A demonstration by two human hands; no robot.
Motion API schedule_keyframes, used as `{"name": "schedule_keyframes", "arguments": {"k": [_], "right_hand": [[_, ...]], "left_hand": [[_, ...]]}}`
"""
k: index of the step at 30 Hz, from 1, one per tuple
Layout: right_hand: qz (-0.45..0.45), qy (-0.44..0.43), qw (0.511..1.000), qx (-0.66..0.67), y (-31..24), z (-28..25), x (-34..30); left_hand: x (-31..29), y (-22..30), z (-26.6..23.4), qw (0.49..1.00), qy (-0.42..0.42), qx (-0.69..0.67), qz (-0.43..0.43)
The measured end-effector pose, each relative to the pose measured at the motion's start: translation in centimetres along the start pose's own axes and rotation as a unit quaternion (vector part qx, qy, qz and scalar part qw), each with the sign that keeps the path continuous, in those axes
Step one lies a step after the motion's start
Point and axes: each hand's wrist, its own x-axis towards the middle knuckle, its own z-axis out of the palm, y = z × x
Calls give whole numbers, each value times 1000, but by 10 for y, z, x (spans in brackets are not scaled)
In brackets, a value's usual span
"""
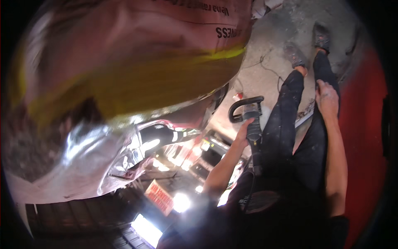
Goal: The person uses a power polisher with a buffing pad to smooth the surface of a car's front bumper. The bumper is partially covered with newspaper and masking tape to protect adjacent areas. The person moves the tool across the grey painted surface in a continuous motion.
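Observation:
My left hand (243,135) is wrapped round the dark body of a corded polisher (254,133). A black D-shaped loop handle (233,113) sits at the polisher's far end, and its pad is hidden from me. The tool's rear end lies against my body, beside my left thigh. My right hand (327,98) rests on my right leg near the knee, fingers laid over the dark trousers, holding nothing that I can see. To the left bulges a large car body (166,83), its glossy surface showing pinkish and yellow areas and bright reflections.
A red panel (367,157) runs close along my right side. Cords (271,68) trail over the grey, dusty floor (265,39) around my feet. A bright lamp (181,202), a lit screen-like panel (146,230) and a red-lettered sign (159,197) show at the lower left.

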Motion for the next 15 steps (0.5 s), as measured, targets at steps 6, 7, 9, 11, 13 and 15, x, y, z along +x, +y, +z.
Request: {"name": "schedule_keyframes", "arguments": {"k": [6, 7, 9, 11, 13, 15], "right_hand": [[-54, -4, 998, 26, 13, 17, -34], [-61, 8, 997, 43, 12, 16, -40], [-85, 20, 995, 55, 12, 18, -53], [-104, 17, 993, 55, 6, 15, -70], [-100, 13, 994, 45, -5, 15, -91], [-73, -13, 997, 29, -15, 25, -110]], "left_hand": [[-3, -12, -6, 999, -2, 16, 51], [0, -12, -10, 998, 13, 14, 60], [8, -18, -20, 997, 1, -17, 73], [17, -19, -39, 995, -21, -34, 86], [34, -19, -72, 992, -48, -53, 108], [63, -18, -118, 982, -126, -79, 117]]}}
